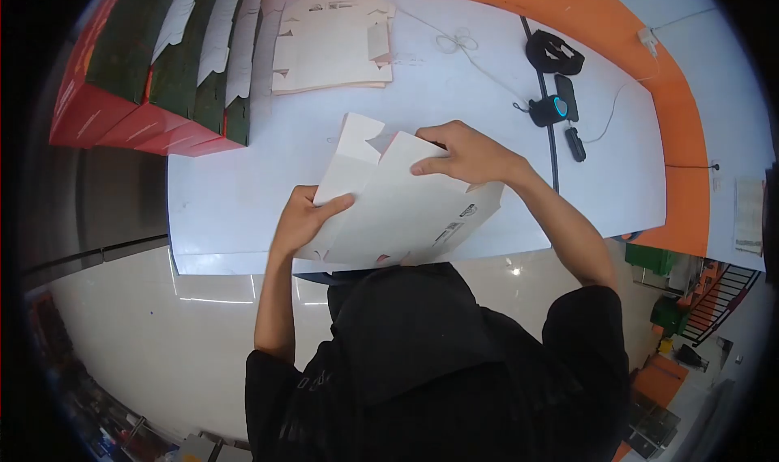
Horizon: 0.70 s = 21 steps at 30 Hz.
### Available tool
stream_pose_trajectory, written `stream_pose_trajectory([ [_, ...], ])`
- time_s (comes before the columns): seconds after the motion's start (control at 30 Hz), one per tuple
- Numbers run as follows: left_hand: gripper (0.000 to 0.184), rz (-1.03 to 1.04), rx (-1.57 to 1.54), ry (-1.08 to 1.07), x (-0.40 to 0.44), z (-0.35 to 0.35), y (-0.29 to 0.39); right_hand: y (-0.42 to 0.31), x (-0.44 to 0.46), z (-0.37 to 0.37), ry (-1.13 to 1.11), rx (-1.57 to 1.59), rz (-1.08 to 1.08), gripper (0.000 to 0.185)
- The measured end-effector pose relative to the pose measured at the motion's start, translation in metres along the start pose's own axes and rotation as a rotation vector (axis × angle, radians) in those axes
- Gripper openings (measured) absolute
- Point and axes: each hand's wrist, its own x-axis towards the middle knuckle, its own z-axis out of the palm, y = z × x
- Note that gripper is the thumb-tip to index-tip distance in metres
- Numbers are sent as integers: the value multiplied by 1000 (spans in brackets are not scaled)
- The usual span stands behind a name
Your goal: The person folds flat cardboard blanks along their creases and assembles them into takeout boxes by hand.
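Observation:
A flat, white-sided cardboard box blank is held tilted between my hands at the table's front edge, close to my body. Its cut flaps point up and away, and small dark print shows on its right part. My left hand grips the left edge, thumb on the white face and fingers hidden behind. Around the upper right edge my right hand is closed, its thumb on the white face and its fingers over the top edge.
A stack of flat blanks lies at the back of the white table. Red and green boxes stand in a row at left. A round black speaker, a phone, a black strap-like item and cables lie at right.

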Motion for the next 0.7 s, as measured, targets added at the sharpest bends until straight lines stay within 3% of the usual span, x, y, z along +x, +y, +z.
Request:
stream_pose_trajectory([
  [0.07,69,149,-145,-243,1,-47,-22,4,-5,-13,79,132,-69,38],
  [0.13,108,394,-537,-435,11,-80,-78,-1,-23,-35,228,351,-104,35],
  [0.17,114,507,-869,-389,6,-60,-78,-2,-26,-39,329,430,-122,36],
  [0.23,106,749,-1068,-381,15,-11,-37,10,-23,-45,400,485,-49,40],
  [0.33,76,308,-782,178,39,6,-45,48,-10,-26,485,529,75,52],
  [0.37,53,233,-724,289,47,11,-42,56,-6,-13,519,539,103,52],
  [0.43,49,335,-484,422,50,21,-34,61,-5,9,566,533,156,59],
  [0.53,42,479,-281,559,30,23,1,61,-11,38,770,543,-128,56],
  [0.57,40,519,-236,587,21,22,8,55,-21,44,797,584,-120,41],
  [0.67,33,773,-48,614,14,11,4,83,-22,66,957,548,-414,35],
  [0.7,32,826,11,587,18,5,0,93,-17,74,962,466,-393,32],
])
